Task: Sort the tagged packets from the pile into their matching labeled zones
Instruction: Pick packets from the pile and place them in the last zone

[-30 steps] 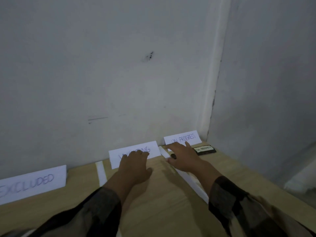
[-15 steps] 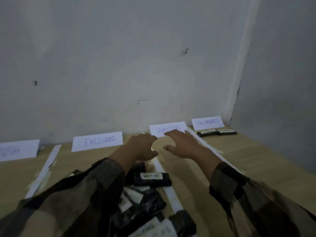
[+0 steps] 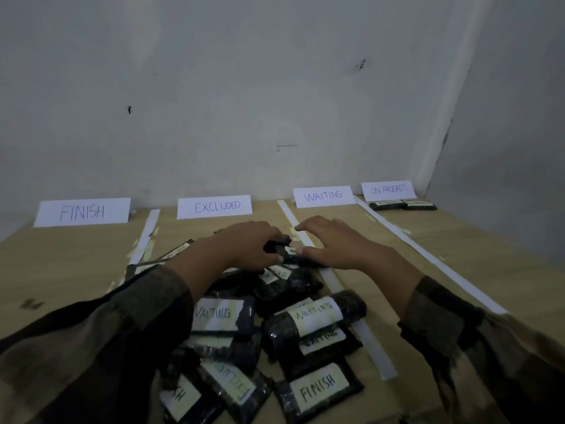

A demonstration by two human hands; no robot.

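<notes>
The pile (image 3: 275, 332) of dark tagged packets sits low in the middle of the frame on the counter (image 3: 61, 270), straddling a white paper strip (image 3: 331, 281) that divides the zones. That keeps every tag readable before a pick. At the pile's far edge the left hand (image 3: 244, 249) has its grip closed on the top packet (image 3: 276, 243), fingers curled over it. Its tag seems to begin "WA", so it likely belongs under the WAITING card (image 3: 323, 196) just above. The right hand (image 3: 333, 243) is released and grasps nothing, fingers spread, thumb by that tag, probably steadying it or reading it. Along the wall stand the FINISH card (image 3: 82, 212), EXCLUDED card (image 3: 215, 206) and ON PROGRESS card (image 3: 388, 189), with two sorted packets (image 3: 402, 205) lying below the last one at upper right. Half a second earlier both hands hovered bare beyond the pile near the WAITING card. Since then they have drawn back to it, and the view has dropped and swung left, bringing the FINISH card into sight. The two sorted packets have not moved.
</notes>
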